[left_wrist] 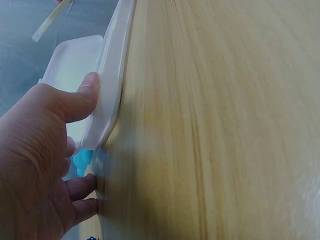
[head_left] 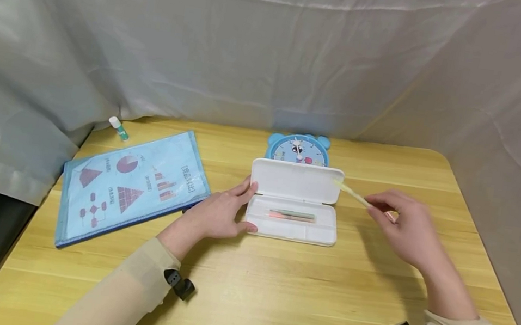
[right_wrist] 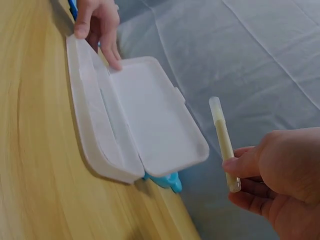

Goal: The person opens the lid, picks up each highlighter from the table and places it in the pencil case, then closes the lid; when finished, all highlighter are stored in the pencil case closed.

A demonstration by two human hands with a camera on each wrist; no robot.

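Observation:
A white pencil case (head_left: 291, 220) lies on the table with its lid (head_left: 295, 181) raised at the back. My left hand (head_left: 219, 213) holds it by the left end, thumb on the tray's front corner and a finger at the lid's edge; the left wrist view shows the thumb (left_wrist: 89, 92) against the side wall. Slim orange and greenish pens (head_left: 291, 215) lie inside the tray. Right of the case, my right hand (head_left: 402, 225) pinches a pale yellow marker (right_wrist: 224, 142) with a clear cap, raised above the table. Its capped end overlaps the lid's right edge in the head view.
Behind the case is a blue clock (head_left: 298, 148) with round ears, partly hidden by the lid. A blue document folder (head_left: 134, 184) printed with charts lies to the left. Beyond it is a glue stick (head_left: 119, 128) with a white cap. Grey cloth (head_left: 275, 49) hangs behind the table.

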